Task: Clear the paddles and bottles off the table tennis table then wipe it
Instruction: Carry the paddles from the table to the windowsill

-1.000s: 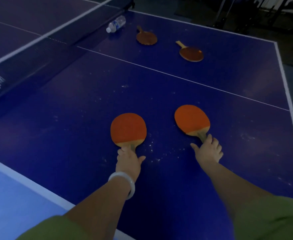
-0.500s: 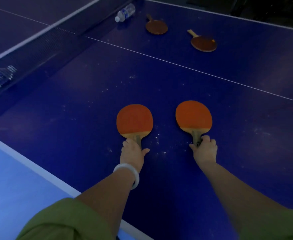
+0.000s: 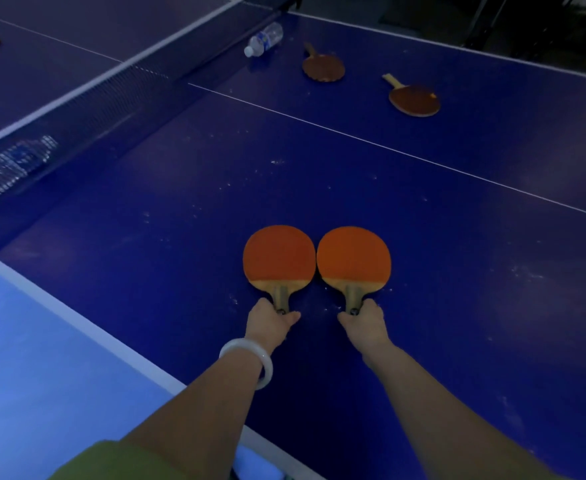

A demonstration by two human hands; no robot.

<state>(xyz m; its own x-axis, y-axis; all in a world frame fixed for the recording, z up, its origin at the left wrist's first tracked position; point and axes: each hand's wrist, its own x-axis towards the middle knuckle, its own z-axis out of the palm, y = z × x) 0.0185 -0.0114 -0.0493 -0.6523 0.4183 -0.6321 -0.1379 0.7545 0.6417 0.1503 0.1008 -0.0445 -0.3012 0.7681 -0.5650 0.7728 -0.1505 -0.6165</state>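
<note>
Two orange paddles, left paddle and right paddle, lie side by side on tabletop; left hand and right hand fingers curl around handles.

Dim bluish light, wide-angle bending at edges

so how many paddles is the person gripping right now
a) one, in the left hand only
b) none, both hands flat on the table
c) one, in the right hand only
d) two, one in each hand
d: the left hand grips the handle of the left orange paddle and the right hand grips the handle of the right orange paddle.
</note>
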